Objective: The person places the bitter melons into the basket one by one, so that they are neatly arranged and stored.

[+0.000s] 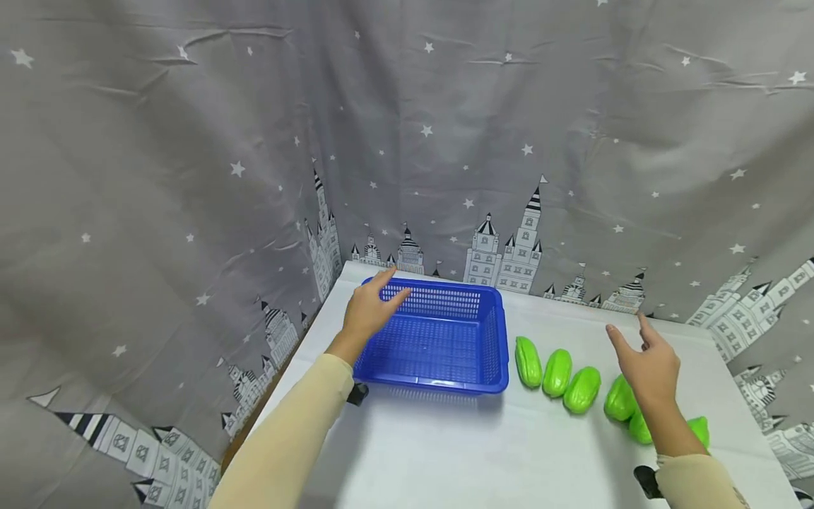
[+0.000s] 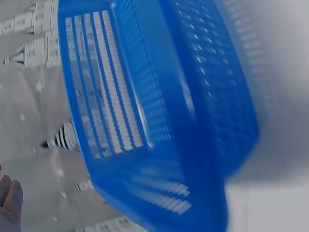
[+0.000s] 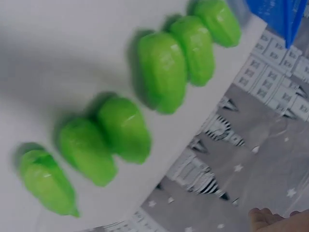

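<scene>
A blue plastic basket (image 1: 432,339) with slotted walls stands on the white table; its inside shows bare in the head view. Above its left side hangs my left hand (image 1: 369,311), thumb and fingers spread, holding nothing. Several glossy green oblong vegetables or fruits lie right of the basket, among them a slim one (image 1: 528,362) and a plumper one (image 1: 581,389). Over the right-hand ones my right hand (image 1: 651,367) hovers with fingers apart and nothing in them. It partly hides a green piece (image 1: 620,399) in the head view. The right wrist view shows the pieces (image 3: 161,72) in a loose row.
The white tabletop (image 1: 439,452) extends in front of the basket. A grey curtain (image 1: 407,141) printed with stars and castles hangs behind the table and along its left side.
</scene>
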Available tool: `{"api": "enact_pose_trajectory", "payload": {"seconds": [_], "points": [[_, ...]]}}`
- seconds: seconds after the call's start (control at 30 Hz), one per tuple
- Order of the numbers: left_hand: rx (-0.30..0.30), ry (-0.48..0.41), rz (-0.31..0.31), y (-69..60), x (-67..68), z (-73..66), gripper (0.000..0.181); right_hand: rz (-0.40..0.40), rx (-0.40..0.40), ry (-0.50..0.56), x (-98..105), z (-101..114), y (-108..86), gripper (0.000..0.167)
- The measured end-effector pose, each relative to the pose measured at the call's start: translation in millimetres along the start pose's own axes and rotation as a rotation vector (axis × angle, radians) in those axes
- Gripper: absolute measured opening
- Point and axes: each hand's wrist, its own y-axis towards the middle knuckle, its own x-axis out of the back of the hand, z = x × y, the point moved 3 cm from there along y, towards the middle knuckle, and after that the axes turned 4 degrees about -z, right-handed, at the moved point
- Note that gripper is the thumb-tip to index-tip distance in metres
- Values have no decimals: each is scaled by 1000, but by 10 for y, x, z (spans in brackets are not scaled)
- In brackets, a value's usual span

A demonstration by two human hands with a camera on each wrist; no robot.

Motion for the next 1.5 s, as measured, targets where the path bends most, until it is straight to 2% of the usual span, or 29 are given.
{"api": "enact_pose_trajectory", "payload": {"seconds": [0.13,0.27,0.37,0.5,0.7,0.87,1.0,1.2,1.33,1.5], "points": [[47,3,-21,-41,43,184,65,-9,-69,-40,200,-281,-51,75],[68,-5,-43,-128,109,393,64,-21,-150,-101,358,-550,-133,77],[111,16,-57,-242,151,588,63,-37,-205,-152,433,-756,-194,79],[199,36,-57,-429,177,830,62,-52,-274,-206,490,-1041,-295,81],[298,-32,-72,-670,183,1048,63,-30,-415,-197,549,-1389,-493,88],[395,-88,-76,-850,203,1156,64,-48,-486,-147,473,-1586,-618,90],[451,-108,-58,-943,184,1214,65,-73,-530,-112,353,-1682,-716,91],[484,-129,-38,-1008,116,1243,60,-101,-583,-77,209,-1784,-823,93],[487,-145,-47,-1034,77,1234,54,-138,-604,-41,153,-1819,-842,90],[479,-164,-47,-1045,23,1209,50,-181,-677,21,142,-1833,-851,86]]}}
